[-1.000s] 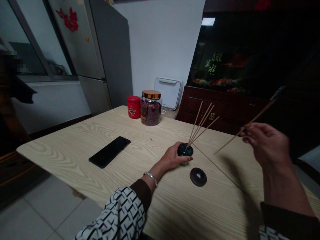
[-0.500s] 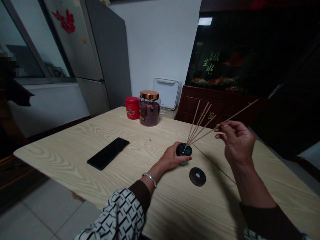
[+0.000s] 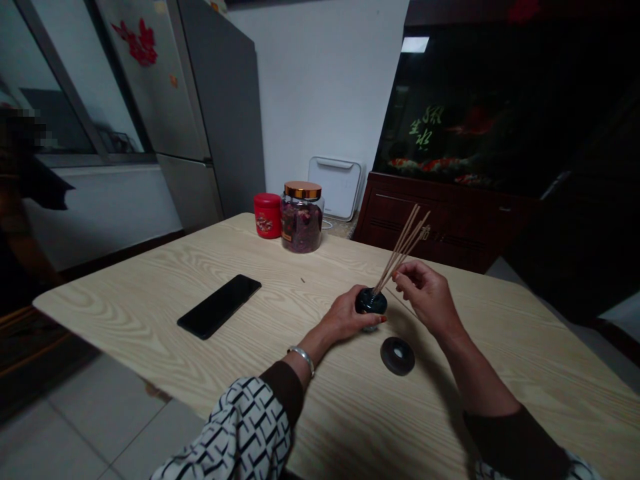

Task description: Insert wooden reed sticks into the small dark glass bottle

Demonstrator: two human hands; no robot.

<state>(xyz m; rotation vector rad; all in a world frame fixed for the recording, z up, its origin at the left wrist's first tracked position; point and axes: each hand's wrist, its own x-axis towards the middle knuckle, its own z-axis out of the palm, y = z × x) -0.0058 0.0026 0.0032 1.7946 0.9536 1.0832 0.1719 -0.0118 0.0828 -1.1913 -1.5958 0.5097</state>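
Note:
My left hand (image 3: 346,315) is wrapped round a small dark glass diffuser bottle (image 3: 371,301) and keeps it upright on the table. Several thin reed sticks (image 3: 401,250) rise from the bottle's neck, leaning to the right in a narrow bunch. Close above the neck, my right hand (image 3: 425,290) pinches at the lower part of the sticks with thumb and fingers; how many it grips is hidden. Another thin stick (image 3: 404,303) lies on the table behind the right hand, partly covered by it. In front of the bottle lies a dark round ring-shaped cap (image 3: 398,355).
A black phone (image 3: 220,307) lies on the left of the wooden table (image 3: 340,413). Towards the far edge stand a red canister (image 3: 268,217) and a glass jar with a copper-coloured lid (image 3: 302,220). Beyond are a fridge (image 3: 220,107) and a fish tank (image 3: 465,113).
My right hand has moved down and left from the outer end of one stick to near the bottle's neck. The spread sticks now stand closer together. My left hand still holds the bottle.

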